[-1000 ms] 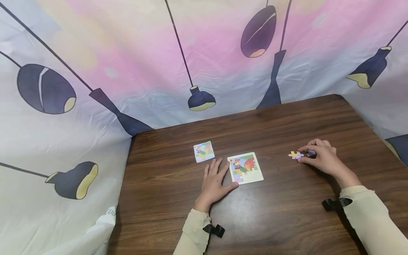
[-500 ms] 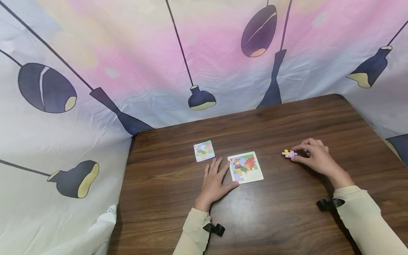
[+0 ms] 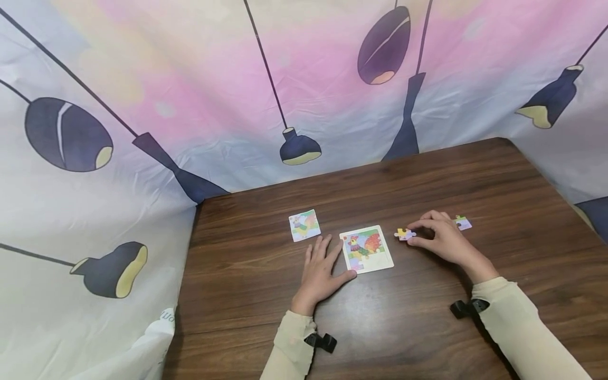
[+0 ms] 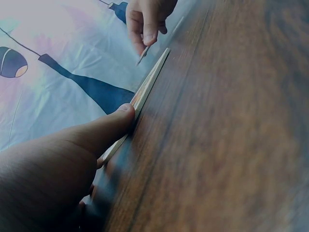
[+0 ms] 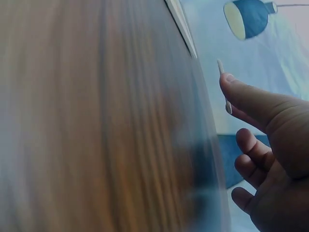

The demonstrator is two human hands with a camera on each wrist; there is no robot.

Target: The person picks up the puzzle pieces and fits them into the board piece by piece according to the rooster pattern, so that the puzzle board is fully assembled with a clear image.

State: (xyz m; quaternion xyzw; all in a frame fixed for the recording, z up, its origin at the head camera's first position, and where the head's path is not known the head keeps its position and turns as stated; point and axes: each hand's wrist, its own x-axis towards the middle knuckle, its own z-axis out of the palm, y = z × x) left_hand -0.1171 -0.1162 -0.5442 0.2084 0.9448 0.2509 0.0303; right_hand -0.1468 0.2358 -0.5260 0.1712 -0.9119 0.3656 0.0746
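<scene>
A square puzzle board [image 3: 387, 262] with a rooster picture lies on the table, its lower right part bare. My left hand [image 3: 319, 279] rests at the board's left side with fingers spread. Its thumb touches the near left corner, as the left wrist view also shows. Between thumb and index finger, my right hand [image 3: 444, 240] pinches a yellow and purple puzzle piece [image 3: 404, 235]. It holds this piece just to the right of the board, apart from it; in the right wrist view the puzzle piece [image 5: 221, 66] appears edge-on, off the table.
Another puzzle piece [image 3: 463, 224], purple and green, lies on the table beyond my right hand. A small picture card [image 3: 304, 226] of the rooster lies to the left of the board. A lamp-patterned cloth [image 3: 214, 105] hangs behind the brown wooden table [image 3: 389, 327].
My right hand has moved left toward the board with the puzzle piece, uncovering the other piece behind it. My left hand stays in place at the board.
</scene>
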